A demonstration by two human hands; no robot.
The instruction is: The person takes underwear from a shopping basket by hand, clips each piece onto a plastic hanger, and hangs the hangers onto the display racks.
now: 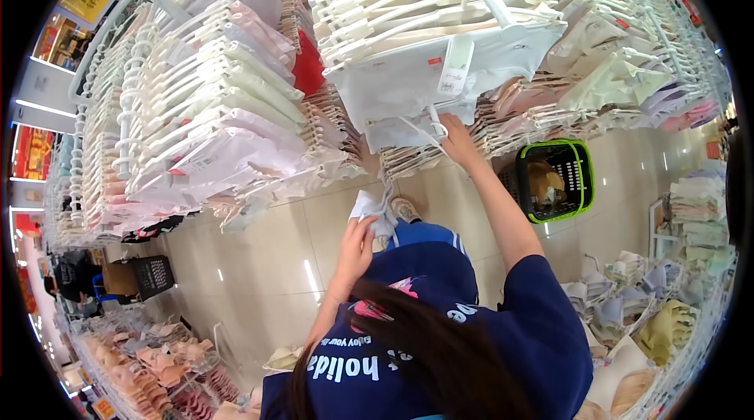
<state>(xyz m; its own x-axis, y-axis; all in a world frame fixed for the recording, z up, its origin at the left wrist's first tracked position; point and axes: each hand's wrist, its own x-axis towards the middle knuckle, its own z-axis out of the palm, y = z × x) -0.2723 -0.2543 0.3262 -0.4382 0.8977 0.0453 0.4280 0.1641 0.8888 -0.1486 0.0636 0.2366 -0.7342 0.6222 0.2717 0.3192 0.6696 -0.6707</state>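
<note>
My right hand [458, 140] reaches up to the white hanger hook [433, 123] at the lower edge of the front pale blue garment on the central rack, its fingers closed around something there. Low in front of my body, my left hand [358, 241] holds a bunched white garment [369, 212] with its fingers pressed on it. A thin pale strap runs up from this garment toward the rack. The front pale blue garment [393, 82] hangs flat, with a white tag [455, 64] on it.
Racks of pastel garments [228, 145] stand at the left and right [620, 74]. A black basket with a green rim [589, 177] is on the tiled floor [267, 263], right of my arm. Another dark basket [153, 275] is at the left. Garment displays fill both lower corners.
</note>
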